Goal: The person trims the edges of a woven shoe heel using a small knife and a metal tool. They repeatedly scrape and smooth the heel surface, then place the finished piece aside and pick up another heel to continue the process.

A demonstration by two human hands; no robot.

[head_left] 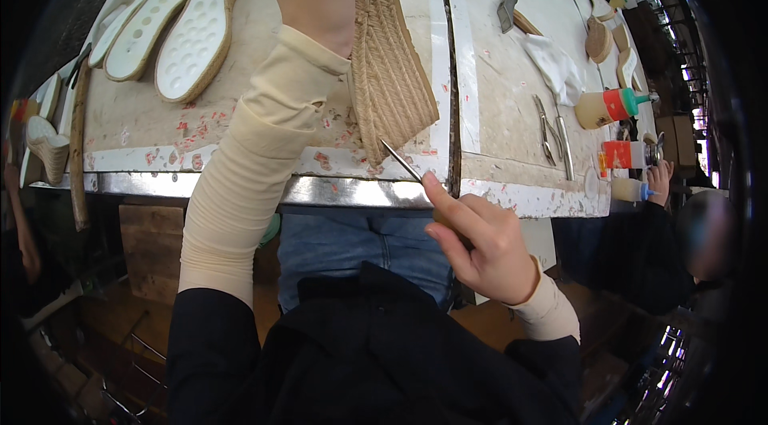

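Observation:
My left hand (pixel 312 1) is closed around the upper part of a wedge shoe sole (pixel 392 65) covered in ribbed tan jute rope; its fingertips run out of the picture. The sole's wide end points toward me, just above the table's front edge. In my right hand (pixel 488 245) is a thin, pointed metal tool (pixel 404 162) that looks like an awl. Its tip meets the rope at the sole's near end. The fingers wrap around the tool's rear part and hide it.
Several wedge soles (pixel 196 45) with white dimpled tops lie at left. Pliers (pixel 546 131), a white cloth (pixel 554 65) and a green-capped glue bottle (pixel 604 108) lie at right. A metal strip (pixel 352 191) edges the table. Another person's hand (pixel 660 183) is near the far-right bottles.

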